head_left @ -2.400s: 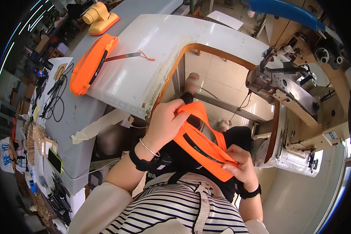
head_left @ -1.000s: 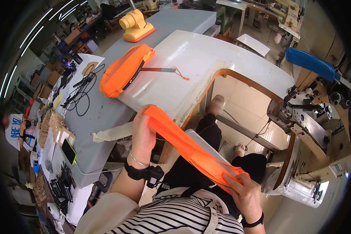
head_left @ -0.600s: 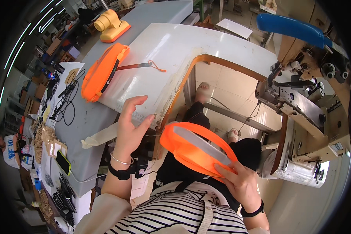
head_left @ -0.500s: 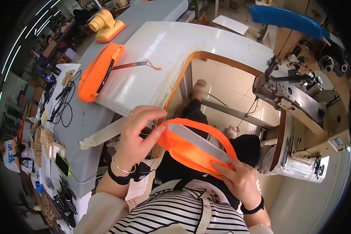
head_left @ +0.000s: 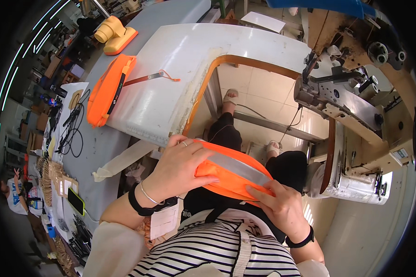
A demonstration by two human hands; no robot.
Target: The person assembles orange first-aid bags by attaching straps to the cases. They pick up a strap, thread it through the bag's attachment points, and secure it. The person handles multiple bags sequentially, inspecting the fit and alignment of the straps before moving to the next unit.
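Note:
An orange fabric piece (head_left: 229, 186) with a silvery grey band (head_left: 245, 171) along it is stretched between my two hands above my lap. My left hand (head_left: 182, 164) lies over its left end, the fingers on the far side and the thumb along the near side. At the right end, my right hand (head_left: 282, 207) pinches the near edge between thumb and fingers. The upper left corner of the fabric is hidden beneath my left hand.
A sewing machine (head_left: 339, 94) stands to the right of a white tabletop (head_left: 175, 48) with a brown-edged cutout. Another orange fabric item (head_left: 107, 90) with a dark strip lies on the left, below a yellow device (head_left: 114, 34). Farther left are black cables (head_left: 74, 120) and a phone (head_left: 76, 201).
My left hand has come down from beside the fabric onto its left end. The raised orange loop now lies flatter, and the grey band faces up more. The view has shifted slightly.

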